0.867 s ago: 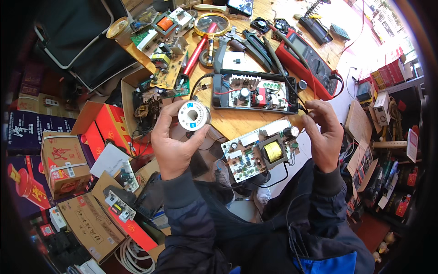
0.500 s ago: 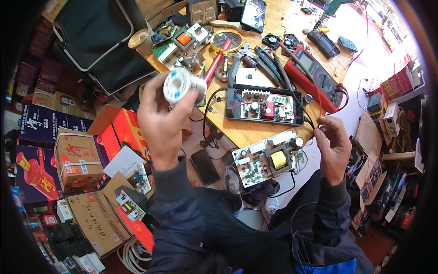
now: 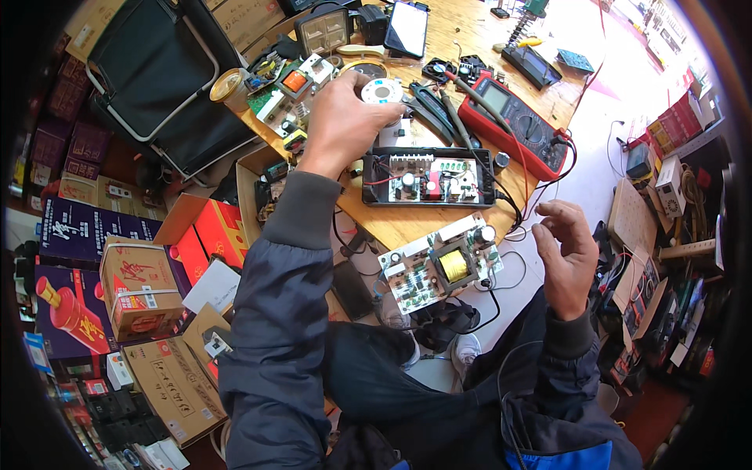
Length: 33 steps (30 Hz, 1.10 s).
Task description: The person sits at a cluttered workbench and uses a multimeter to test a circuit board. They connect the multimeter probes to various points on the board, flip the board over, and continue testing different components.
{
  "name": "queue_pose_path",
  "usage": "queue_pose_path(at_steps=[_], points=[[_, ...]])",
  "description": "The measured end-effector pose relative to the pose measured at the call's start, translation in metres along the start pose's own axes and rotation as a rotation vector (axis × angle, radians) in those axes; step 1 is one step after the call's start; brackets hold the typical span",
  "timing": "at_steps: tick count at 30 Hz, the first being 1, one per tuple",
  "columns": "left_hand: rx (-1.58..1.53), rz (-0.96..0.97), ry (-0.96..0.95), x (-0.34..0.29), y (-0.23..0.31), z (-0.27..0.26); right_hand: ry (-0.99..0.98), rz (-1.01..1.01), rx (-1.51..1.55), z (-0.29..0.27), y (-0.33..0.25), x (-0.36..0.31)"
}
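My left hand (image 3: 345, 117) is closed around a white spool of solder wire (image 3: 382, 92), held above the far part of the workbench, just beyond an open black plastic case (image 3: 364, 194) with a circuit board (image 3: 439, 182) inside. To the right, my right hand (image 3: 568, 254) hovers with loosely bent fingers, the thumb apart from them and nothing visible between. Nearest to it is a bare circuit board (image 3: 407, 283) with a yellow-wound transformer (image 3: 453, 266), at the bench's near edge above my knees. A black cable runs beside that board.
A red multimeter (image 3: 513, 125) with leads lies right of the case. Pliers (image 3: 435, 113), a phone (image 3: 406, 31) and a salvaged board (image 3: 282, 98) lie farther back. Cartons (image 3: 168, 384) are stacked at left beside a folding chair (image 3: 149, 86); crowded shelves (image 3: 689, 251) stand at right.
My left hand has carried the spool right and away from me, over the bench. My right hand stays nearly in place, its thumb and fingers now farther apart. The view has shifted slightly.
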State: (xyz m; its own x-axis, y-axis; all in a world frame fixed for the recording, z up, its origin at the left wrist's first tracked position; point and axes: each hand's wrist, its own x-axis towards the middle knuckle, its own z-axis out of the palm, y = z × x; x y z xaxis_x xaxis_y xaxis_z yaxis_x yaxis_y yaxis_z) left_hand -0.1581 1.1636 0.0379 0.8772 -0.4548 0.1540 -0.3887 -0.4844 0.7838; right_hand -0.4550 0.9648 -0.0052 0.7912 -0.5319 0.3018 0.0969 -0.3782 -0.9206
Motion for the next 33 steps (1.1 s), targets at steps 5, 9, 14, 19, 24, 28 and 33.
queue_pose_path(at_steps=[5,9,14,19,24,28,33], points=[[0.086,0.016,-0.06,0.013,0.007,0.015,-0.002,0.004,0.015,0.0,-0.002,-0.006],[0.099,0.061,-0.065,0.021,0.004,0.023,-0.013,0.006,-0.003,-0.003,-0.005,-0.007],[0.05,0.152,0.066,0.016,0.007,0.018,-0.01,-0.007,-0.016,-0.004,-0.005,-0.008],[-0.384,0.162,0.208,-0.078,0.006,-0.016,-0.05,0.028,-0.031,-0.002,-0.005,-0.001],[-0.219,-0.026,0.19,-0.122,-0.008,0.012,-0.123,-0.068,-0.234,0.01,0.005,0.022],[-0.067,0.108,0.187,-0.126,-0.012,0.015,-0.157,-0.141,-0.347,0.021,0.013,0.033],[0.015,0.151,0.197,-0.126,-0.011,0.017,-0.214,-0.028,-0.404,0.024,0.013,0.038]])
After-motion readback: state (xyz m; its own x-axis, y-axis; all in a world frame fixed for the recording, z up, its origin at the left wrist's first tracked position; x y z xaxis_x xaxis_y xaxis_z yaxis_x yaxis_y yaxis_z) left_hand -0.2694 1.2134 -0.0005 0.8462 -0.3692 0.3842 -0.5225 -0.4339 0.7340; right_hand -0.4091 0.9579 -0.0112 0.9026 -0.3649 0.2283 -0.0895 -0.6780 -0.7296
